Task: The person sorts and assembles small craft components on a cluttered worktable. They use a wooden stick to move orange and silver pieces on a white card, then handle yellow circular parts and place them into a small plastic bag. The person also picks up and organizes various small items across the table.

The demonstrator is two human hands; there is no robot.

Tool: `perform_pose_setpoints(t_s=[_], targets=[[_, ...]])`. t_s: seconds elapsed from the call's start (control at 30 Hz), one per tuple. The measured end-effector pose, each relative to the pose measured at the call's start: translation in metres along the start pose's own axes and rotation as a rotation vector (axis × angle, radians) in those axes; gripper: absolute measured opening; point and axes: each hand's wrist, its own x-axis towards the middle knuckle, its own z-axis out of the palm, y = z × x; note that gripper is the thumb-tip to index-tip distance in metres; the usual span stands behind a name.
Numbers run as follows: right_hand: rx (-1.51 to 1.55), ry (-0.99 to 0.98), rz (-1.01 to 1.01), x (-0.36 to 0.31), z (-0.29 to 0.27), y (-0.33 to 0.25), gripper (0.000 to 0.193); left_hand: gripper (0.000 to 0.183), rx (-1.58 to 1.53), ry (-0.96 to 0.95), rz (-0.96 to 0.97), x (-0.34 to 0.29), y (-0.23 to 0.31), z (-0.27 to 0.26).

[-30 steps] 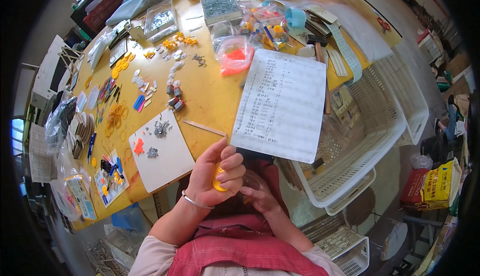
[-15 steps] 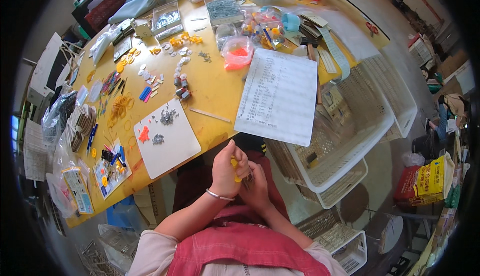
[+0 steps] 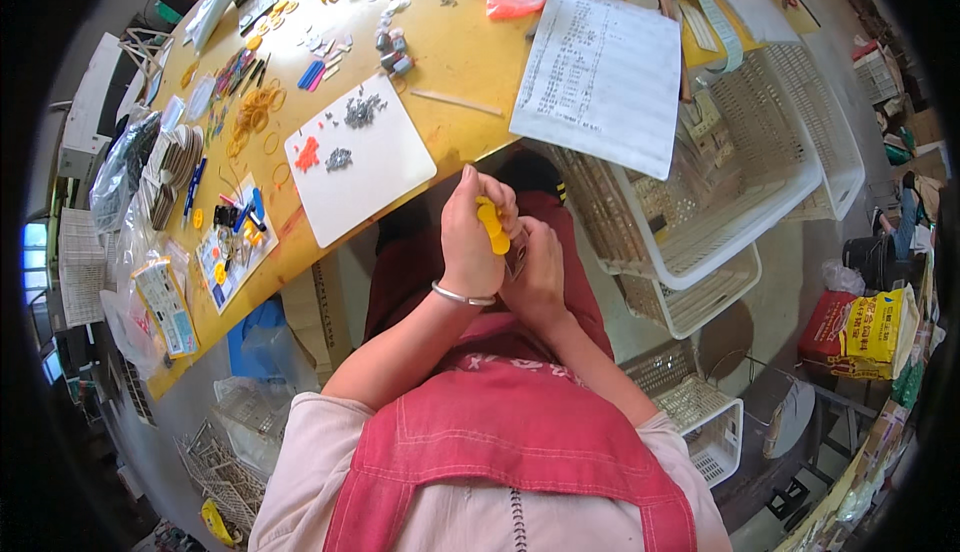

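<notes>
Over my lap, just off the table's front edge, my two hands meet. My left hand (image 3: 470,242), with a silver bangle at the wrist, is closed around a yellow plastic piece with rounded lobes (image 3: 492,226); the fingers hide part of it. Right beside it, my right hand (image 3: 538,274) is closed with its fingertips against the left hand. A small dark, shiny bit shows between the hands, too covered to name. Nearest on the table lies a white board (image 3: 355,167) carrying small grey metal parts (image 3: 362,110) and orange pieces (image 3: 307,155).
A handwritten sheet (image 3: 600,77) overhangs the table edge. White plastic baskets (image 3: 740,242) stand at the right. Yellow rubber bands (image 3: 258,112), a clear strip (image 3: 455,102) and small motors (image 3: 393,52) lie on the yellow table (image 3: 460,137). A red-and-yellow bag (image 3: 865,337) is at far right.
The view has tilted down, so the table sits higher in the picture. My hands stay together, and more of the yellow piece shows past the left fingers.
</notes>
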Motion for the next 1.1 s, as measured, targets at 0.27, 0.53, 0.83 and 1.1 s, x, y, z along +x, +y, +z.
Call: perform_pose_setpoints(t_s=[0.27, 0.53, 0.83, 1.1], targets=[[-0.031, -0.037, 0.087, -0.003, 0.0, -0.006, 0.047, 0.05, 0.033, -0.024, 0.108, -0.009, -0.002, -0.003], [-0.007, -0.066, 0.118, -0.004, 0.004, -0.008, 0.044, 0.054, 0.095, -0.035, 0.167, -0.024, -0.002, -0.006], [0.028, -0.019, 0.038, -0.003, 0.005, -0.014, 0.046, 0.058, 0.157, -0.076, 0.191, -0.037, -0.003, -0.01], [0.031, -0.039, 0.078, -0.012, 0.01, -0.007, 0.042, 0.057, 0.148, -0.153, 0.202, -0.045, -0.005, -0.013]])
